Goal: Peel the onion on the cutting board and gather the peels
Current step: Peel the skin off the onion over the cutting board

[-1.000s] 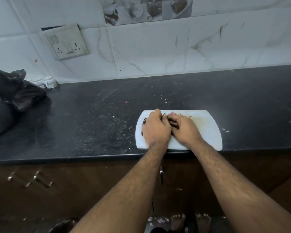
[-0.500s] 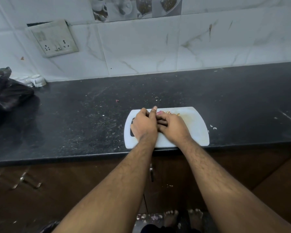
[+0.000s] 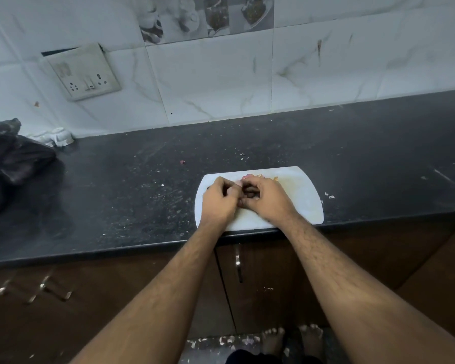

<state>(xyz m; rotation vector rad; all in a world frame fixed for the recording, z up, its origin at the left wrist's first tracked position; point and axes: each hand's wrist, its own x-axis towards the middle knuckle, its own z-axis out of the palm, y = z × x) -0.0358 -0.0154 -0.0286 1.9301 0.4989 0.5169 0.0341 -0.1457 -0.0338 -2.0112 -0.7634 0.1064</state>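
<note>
A white cutting board (image 3: 300,195) lies at the front edge of the dark counter. My left hand (image 3: 218,200) and my right hand (image 3: 265,198) are pressed together over its left half, fingers curled around the onion (image 3: 246,177). Only a small pink patch of the onion shows above the fingers; the rest is hidden. A few thin peel scraps (image 3: 267,177) lie on the board just behind my right hand.
A black plastic bag (image 3: 13,158) sits at the counter's left end, with small white items (image 3: 55,136) by the wall. A socket plate (image 3: 83,72) hangs on the tiled wall. Loose bits (image 3: 329,195) lie right of the board. Cabinet handle (image 3: 238,266) below.
My left fingers, which lay flat over the onion, have curled in. The two hands stay together on the board. The camera view has shifted slightly.
</note>
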